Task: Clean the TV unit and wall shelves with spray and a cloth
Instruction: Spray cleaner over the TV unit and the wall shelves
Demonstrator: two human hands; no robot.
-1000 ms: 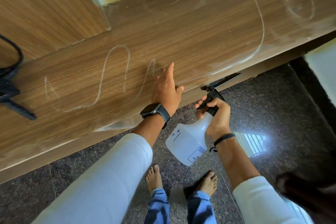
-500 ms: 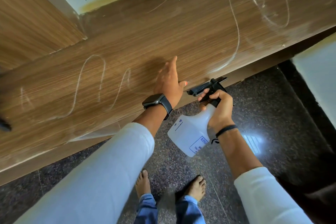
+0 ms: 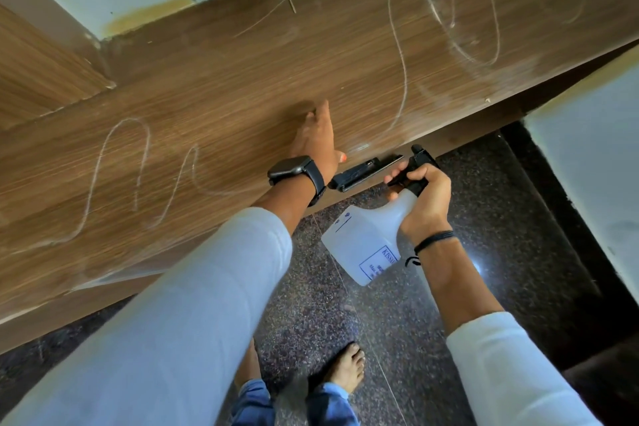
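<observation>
gripping a translucent white spray bottle [image 3: 368, 239], right hand [image 3: 423, 197].

Left hand [image 3: 316, 138] fingertips blurred; spray bottle [image 3: 366, 245] label partly illegible

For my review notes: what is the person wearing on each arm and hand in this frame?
Both forearms are covered by long white sleeves pushed back from the wrists. The left hand has a black smartwatch with a square dark face on a black strap, and orange polish shows on the thumbnail. The right hand has a thin black cord bracelet around the wrist. No gloves on either hand.
</observation>
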